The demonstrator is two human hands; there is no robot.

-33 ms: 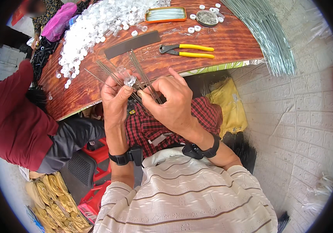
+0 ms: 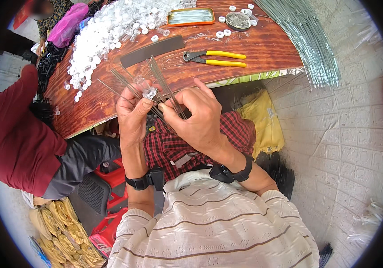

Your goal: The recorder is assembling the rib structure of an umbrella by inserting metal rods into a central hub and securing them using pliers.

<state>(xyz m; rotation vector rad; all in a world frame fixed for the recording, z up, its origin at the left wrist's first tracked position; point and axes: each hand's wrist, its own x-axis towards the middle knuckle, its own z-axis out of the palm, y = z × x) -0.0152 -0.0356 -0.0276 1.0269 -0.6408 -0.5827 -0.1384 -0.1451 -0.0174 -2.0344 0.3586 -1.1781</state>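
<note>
The left hand (image 2: 132, 117) pinches a small clear plastic piece (image 2: 149, 93) at its fingertips, and the right hand (image 2: 199, 117) — just beside it — grips a fan of thin metal rods (image 2: 164, 87) whose long axes run up-left toward the wooden table (image 2: 263, 49).

Both forearms raised from the lower edge, bare below striped knit sleeves, each wrist banded in black. Left hand (image 2: 132, 117) upright, palm turned inward, thumb and fingertips pinched together at the top. Right hand (image 2: 199, 117) just beside it, back toward the camera, index finger stretched up, thumb pressed toward the left thumb. Fingertips of both hands nearly touching.
</note>
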